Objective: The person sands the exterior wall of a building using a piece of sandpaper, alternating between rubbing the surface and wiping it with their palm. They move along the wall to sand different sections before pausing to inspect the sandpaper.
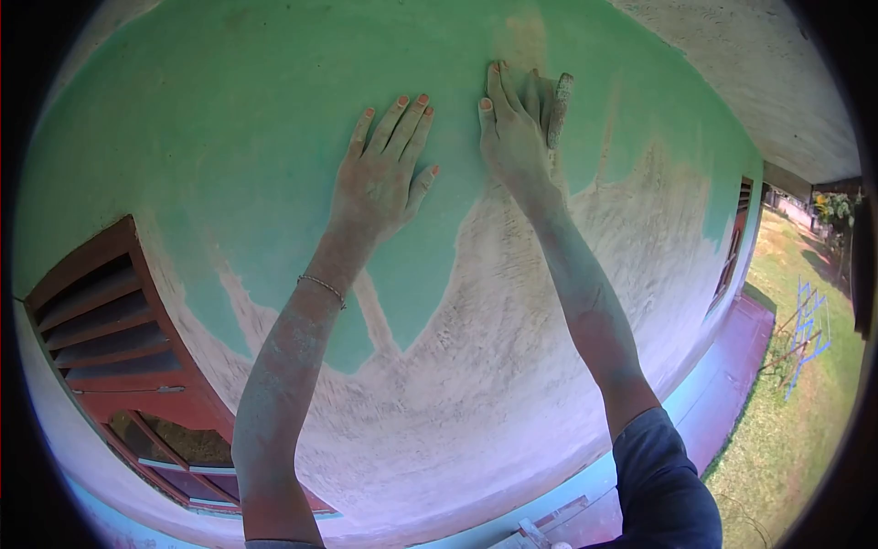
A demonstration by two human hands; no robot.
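Note:
My left hand [380, 174] lies flat on the green part of the wall [229, 165], fingers spread and pointing up, with nothing in it. A thin bracelet [322, 289] circles that wrist. To its right, my right hand [512, 137] is pressed against the wall, holding a thin scraper [561, 105] with a rough, crusted edge; its fingers partly hide the tool. Below both hands the green coating ends in a jagged edge, and bare, whitish, rough wall [485, 320] shows. Both forearms are dusty.
A brown louvred window [110, 316] is set in the wall at lower left. Another window [732, 242] is at the right. Beyond the walkway [732, 366] lies grass [777, 439] with a blue rack [805, 339]. A ceiling [750, 64] slopes at upper right.

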